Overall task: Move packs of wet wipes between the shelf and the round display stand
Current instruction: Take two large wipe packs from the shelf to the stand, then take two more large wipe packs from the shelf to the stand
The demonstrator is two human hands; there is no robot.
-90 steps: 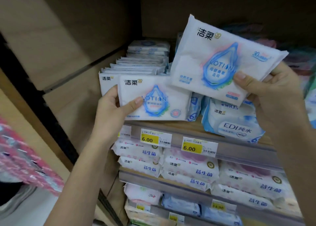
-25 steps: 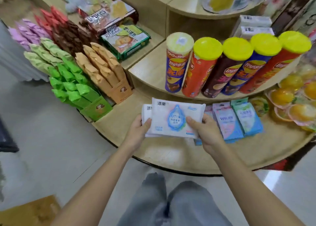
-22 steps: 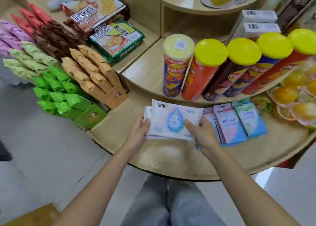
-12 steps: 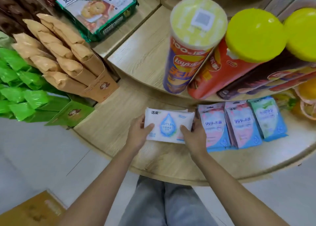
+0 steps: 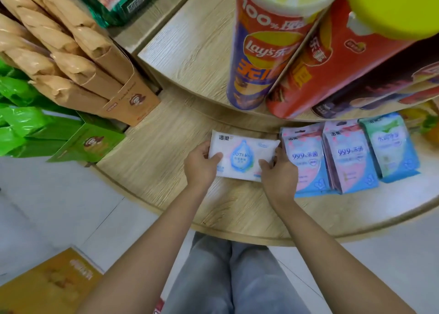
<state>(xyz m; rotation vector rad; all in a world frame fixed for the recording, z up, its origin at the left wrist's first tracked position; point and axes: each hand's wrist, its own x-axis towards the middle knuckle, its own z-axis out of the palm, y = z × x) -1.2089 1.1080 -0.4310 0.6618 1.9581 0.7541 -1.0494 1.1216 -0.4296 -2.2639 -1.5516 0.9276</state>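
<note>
The white pack of wet wipes (image 5: 242, 155), printed with a blue drop and the word LOTION, lies flat on the lowest wooden tier of the round display stand (image 5: 152, 169), close under the step of the tier above. Whether a second pack sits beneath it cannot be told. The left hand (image 5: 200, 165) pinches the pack's left end, thumb on top and fingers tucked around the edge. The right hand (image 5: 279, 169) pinches the right end in the same way, thumb resting on the printed face. Just beside the right hand, to the right, stand two pink and blue wipe packs (image 5: 329, 157) marked 99.9, side by side, and next to them a green and blue pack (image 5: 389, 145). On the tier above, tall chip cans (image 5: 263, 52) with yellow lids stand in a row. To the left on the lower tier sit a brown carton of tan snack bags (image 5: 78, 59) and a green carton (image 5: 88, 142) of green bags. Grey trousers (image 5: 235, 278) and a pale tiled floor (image 5: 47, 199) show below the stand's edge.
</note>
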